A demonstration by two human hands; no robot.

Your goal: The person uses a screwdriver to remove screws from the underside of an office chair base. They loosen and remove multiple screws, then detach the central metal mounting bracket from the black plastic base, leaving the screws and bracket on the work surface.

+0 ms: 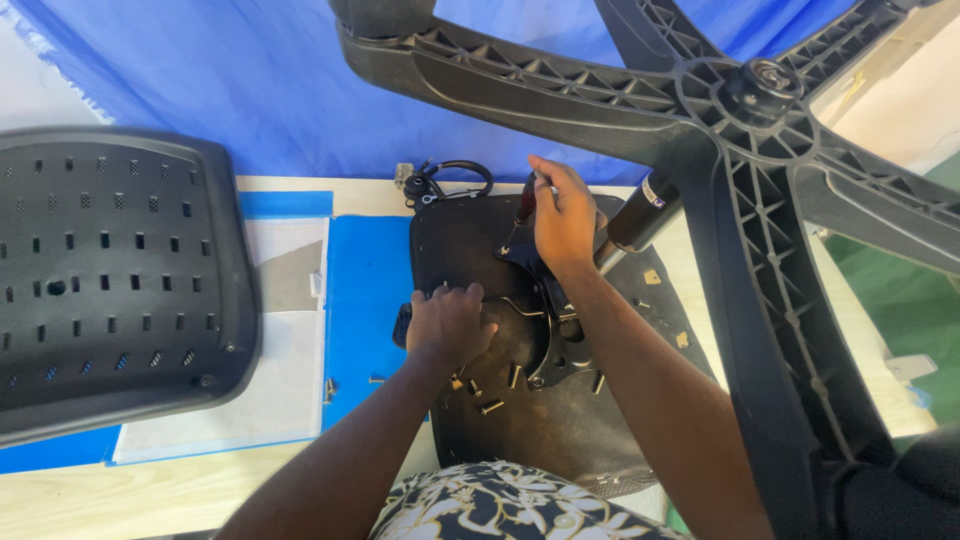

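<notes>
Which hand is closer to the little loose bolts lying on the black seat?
Left. The left hand rests flat on the seat bottom, right beside the loose bolts. The right hand is farther up, gripping a screwdriver.

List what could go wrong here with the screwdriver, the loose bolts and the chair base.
1. Loose bolts lie scattered on the upturned seat; some sit near its edge and might roll off.
2. The right hand drives a screwdriver at a slant; it could slip off the plate toward the left hand pressing close by.
3. The chair base stands attached above the seat and may tip it.
</notes>
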